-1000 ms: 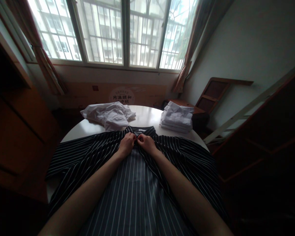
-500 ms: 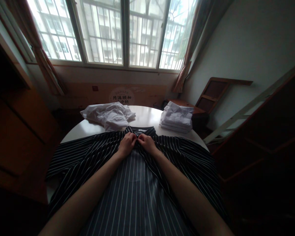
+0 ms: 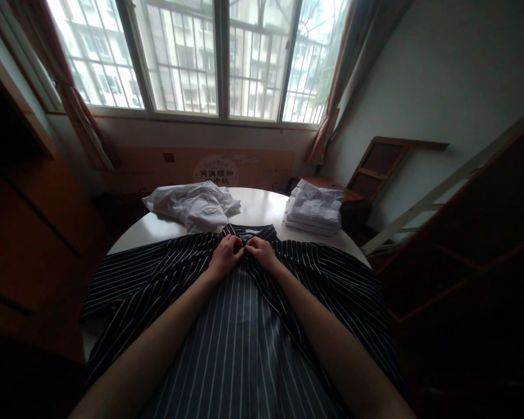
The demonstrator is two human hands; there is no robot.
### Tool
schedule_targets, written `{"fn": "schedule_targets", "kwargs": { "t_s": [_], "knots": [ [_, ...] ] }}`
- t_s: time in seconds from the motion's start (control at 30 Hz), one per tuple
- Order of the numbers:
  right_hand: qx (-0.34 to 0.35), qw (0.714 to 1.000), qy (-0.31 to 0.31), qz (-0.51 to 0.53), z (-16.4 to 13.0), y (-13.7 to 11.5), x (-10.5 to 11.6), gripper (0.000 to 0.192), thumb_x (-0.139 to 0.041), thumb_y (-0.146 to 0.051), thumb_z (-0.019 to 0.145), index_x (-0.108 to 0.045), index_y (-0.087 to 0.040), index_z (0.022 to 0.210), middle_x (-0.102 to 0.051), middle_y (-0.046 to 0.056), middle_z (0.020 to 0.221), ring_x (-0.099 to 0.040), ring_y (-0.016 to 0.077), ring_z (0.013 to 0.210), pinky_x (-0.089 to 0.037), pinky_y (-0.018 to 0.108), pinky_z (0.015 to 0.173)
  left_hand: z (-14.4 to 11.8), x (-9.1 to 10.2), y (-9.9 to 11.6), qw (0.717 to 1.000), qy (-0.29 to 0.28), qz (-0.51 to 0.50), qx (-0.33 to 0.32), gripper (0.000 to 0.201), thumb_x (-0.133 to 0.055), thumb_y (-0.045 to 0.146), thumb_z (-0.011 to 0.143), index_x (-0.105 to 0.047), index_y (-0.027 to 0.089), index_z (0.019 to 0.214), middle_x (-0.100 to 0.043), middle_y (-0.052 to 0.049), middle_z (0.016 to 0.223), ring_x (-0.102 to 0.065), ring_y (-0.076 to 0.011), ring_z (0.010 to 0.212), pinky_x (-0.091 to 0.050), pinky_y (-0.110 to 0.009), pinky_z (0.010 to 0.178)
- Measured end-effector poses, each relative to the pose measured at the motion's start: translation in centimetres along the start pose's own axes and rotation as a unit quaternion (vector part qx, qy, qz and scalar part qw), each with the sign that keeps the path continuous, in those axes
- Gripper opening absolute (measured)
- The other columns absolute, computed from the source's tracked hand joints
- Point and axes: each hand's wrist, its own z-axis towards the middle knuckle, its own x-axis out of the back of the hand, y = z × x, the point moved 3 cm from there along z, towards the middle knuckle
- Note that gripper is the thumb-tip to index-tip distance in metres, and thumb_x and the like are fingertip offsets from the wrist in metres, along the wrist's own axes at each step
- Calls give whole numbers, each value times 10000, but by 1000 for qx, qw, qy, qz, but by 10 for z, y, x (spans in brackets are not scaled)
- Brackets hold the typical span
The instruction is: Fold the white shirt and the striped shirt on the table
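Note:
A dark shirt with thin white stripes (image 3: 166, 273) lies spread flat over the near half of a round white table (image 3: 262, 206), collar pointing toward the window. My left hand (image 3: 225, 254) and my right hand (image 3: 260, 251) meet just below the collar, fingers curled and pinching the shirt's front edges together at the top of the placket. The fingertips touch each other; what lies between them is too small to make out. Both forearms rest along the shirt's body.
A crumpled white garment (image 3: 192, 205) lies at the table's far left. A neat stack of folded white shirts (image 3: 314, 209) sits at the far right edge. Dark wooden furniture stands left and right; a barred window fills the back wall.
Almost nothing has shifted; my two hands stay pinched at the collar, with only slight finger movement.

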Motion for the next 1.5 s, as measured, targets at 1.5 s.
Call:
{"fn": "schedule_targets", "kwargs": {
  "t_s": [1.5],
  "knots": [
    [21,994,81,-71,-7,-6,3,268,-432,-200,782,-575,-197,1009,-617,-9,667,-566,130,611,-387,211,611,3,6,-7,994,93,-32,42,215,-393,91,770,-537,175,906,-605,-56,897,-539,-177,887,-421,-324,816]
  ]
}}
